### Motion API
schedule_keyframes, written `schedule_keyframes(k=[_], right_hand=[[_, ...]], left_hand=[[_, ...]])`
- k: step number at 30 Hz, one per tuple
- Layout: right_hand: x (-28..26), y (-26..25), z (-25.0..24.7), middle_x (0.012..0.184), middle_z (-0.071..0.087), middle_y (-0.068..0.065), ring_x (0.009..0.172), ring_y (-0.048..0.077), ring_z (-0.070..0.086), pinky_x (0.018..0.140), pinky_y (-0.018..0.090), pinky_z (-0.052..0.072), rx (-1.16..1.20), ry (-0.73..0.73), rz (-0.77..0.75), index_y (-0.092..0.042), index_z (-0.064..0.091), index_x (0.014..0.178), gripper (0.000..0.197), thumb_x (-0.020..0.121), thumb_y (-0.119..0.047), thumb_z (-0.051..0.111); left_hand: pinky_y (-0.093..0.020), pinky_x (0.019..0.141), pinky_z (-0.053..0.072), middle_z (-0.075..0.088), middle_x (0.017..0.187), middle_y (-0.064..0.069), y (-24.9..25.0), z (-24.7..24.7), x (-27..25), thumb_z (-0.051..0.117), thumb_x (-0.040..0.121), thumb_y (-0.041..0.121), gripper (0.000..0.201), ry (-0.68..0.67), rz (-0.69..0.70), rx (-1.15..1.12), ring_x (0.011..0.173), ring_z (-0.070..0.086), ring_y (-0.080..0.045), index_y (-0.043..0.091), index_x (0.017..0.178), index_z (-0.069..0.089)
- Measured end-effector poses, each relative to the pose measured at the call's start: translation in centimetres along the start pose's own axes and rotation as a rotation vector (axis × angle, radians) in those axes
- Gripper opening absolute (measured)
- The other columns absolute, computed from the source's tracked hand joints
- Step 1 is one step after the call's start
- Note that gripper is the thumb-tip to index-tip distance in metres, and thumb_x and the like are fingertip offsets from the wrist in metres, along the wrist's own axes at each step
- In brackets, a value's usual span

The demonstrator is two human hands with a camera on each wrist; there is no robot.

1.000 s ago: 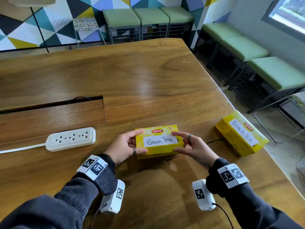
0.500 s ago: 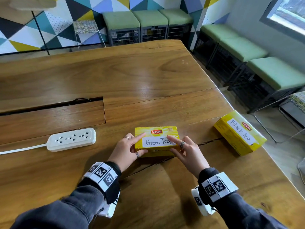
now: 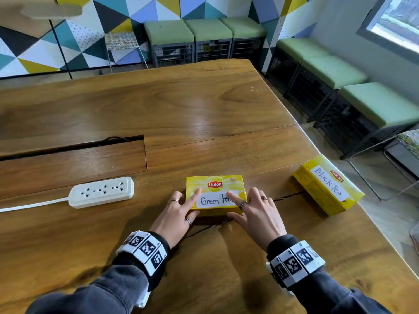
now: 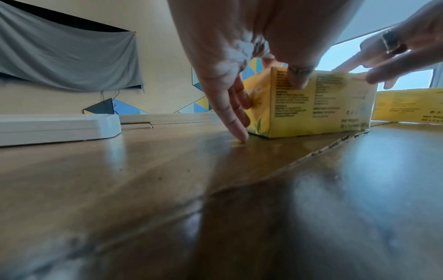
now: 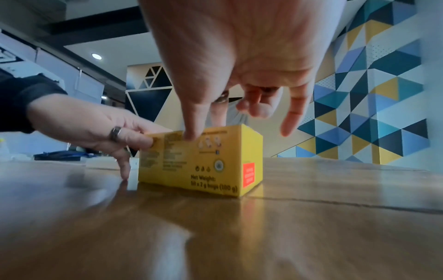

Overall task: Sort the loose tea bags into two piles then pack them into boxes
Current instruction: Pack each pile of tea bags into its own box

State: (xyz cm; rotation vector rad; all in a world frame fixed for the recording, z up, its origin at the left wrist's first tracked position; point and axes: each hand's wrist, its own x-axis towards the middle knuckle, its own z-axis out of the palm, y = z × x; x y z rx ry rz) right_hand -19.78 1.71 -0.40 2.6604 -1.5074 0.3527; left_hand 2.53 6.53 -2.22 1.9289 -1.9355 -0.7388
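Note:
A yellow Lipton box labelled "Green Tea" [image 3: 215, 193] [image 4: 323, 106] [image 5: 199, 163] sits shut on the wooden table [image 3: 204, 109], just in front of me. My left hand [image 3: 179, 209] [image 4: 239, 62] rests at its left end, with the index finger straight on the lid, the thumb against the front face and the little finger touching the table. My right hand [image 3: 254, 207] [image 5: 227, 75] is at the right end, its index finger lying over the label and its thumb touching the front face; the other fingers hang relaxed. A second yellow box labelled "Black Tea" [image 3: 328, 186] lies to the right. No loose tea bags show.
A white power strip [image 3: 102, 192] with its cable lies left of the hands. A long cable slot [image 3: 72, 150] cuts the table behind it. The table's right edge runs just past the Black Tea box. Green stools [image 3: 335, 71] line the walls.
The Green Tea box, held slightly tilted between both hands a second ago, now lies flat on the table. Both hands have turned palm down, with index fingers on the lid.

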Motion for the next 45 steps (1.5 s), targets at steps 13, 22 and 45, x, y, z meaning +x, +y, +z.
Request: schedule_keyframes(k=[13,22,45], right_hand=[[3.7,-1.4,-2.6,0.145,0.022,0.006,0.137,0.030,0.022,0.110,0.043,0.027,0.003,-0.568,0.095,-0.022,0.001,0.149,0.100,0.077,-0.044,0.065],[5.0,4.0,-3.2,0.144,0.027,0.010,0.133,0.030,0.032,0.108,0.047,0.024,-0.155,-0.556,0.314,-0.021,0.004,0.149,0.089,0.083,-0.047,0.058],[12.8,14.0,-0.8,0.145,0.026,0.022,0.132,0.043,0.030,0.104,0.053,0.030,-0.264,-0.499,0.513,-0.016,0.006,0.148,0.078,0.090,-0.053,0.044]], left_hand=[[-0.031,0.113,0.025,0.016,0.156,-0.007,0.2,0.3,-2.3,0.058,0.088,0.033,0.103,-0.168,-0.154,-0.100,0.141,0.024,-0.018,0.029,0.140,-0.030],[-0.039,0.118,0.004,-0.013,0.157,0.000,0.9,1.7,-2.7,0.065,0.071,0.057,0.103,-0.313,-0.154,0.195,0.145,-0.013,-0.024,0.031,0.148,0.002],[-0.040,0.118,0.012,-0.005,0.157,-0.003,4.8,0.9,0.0,0.084,0.058,0.039,0.118,-0.401,-0.444,0.305,0.144,-0.005,-0.029,0.032,0.147,0.007]])
